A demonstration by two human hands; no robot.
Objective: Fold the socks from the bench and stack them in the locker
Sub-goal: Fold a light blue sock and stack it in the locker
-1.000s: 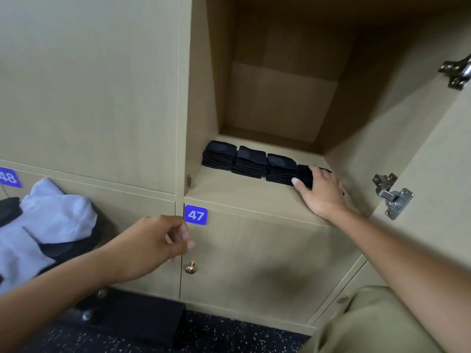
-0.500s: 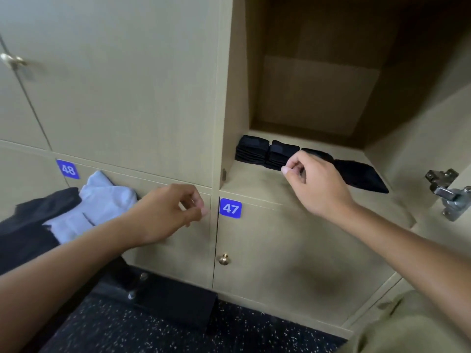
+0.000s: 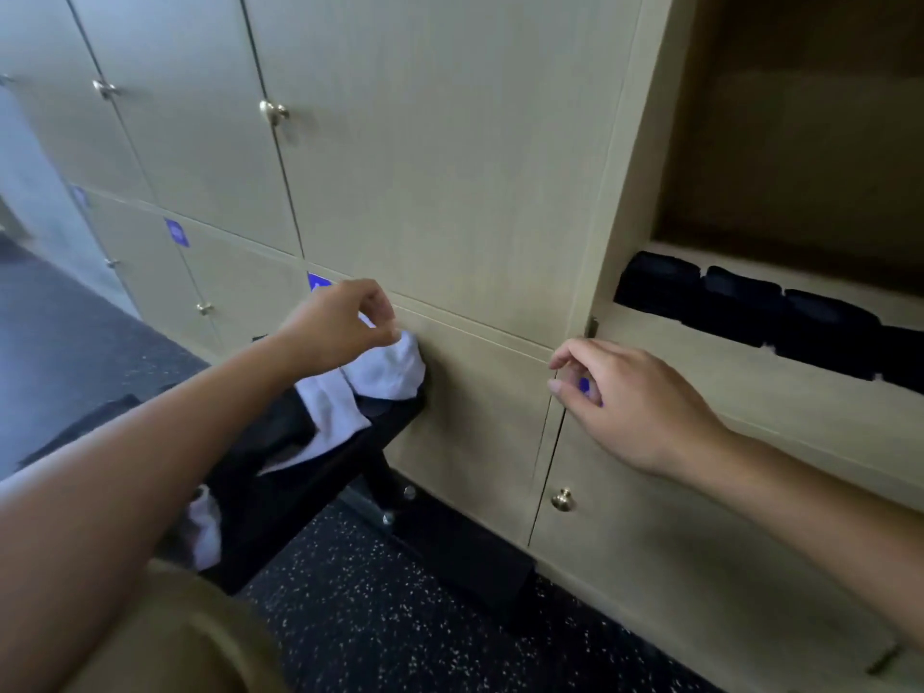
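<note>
Matt pale wood-grain locker (image 3: 450,167); shiny brass-look knob (image 3: 563,499); soft white cloth socks (image 3: 385,370) beside my bench (image 3: 300,472).

Four stacks of folded black socks (image 3: 770,312) are counted in a row on the open locker (image 3: 750,392) shelf at right, the fourth cut by the frame edge. Two white socks (image 3: 350,392) are seen on the one dark bench (image 3: 280,472) at lower left, with a further white piece below. Two hands are shown: left hand (image 3: 335,327), right hand (image 3: 630,402). Five brass door knobs (image 3: 273,111) and four blue number tags (image 3: 177,232) are visible, one largely hidden behind the right hand.
</note>
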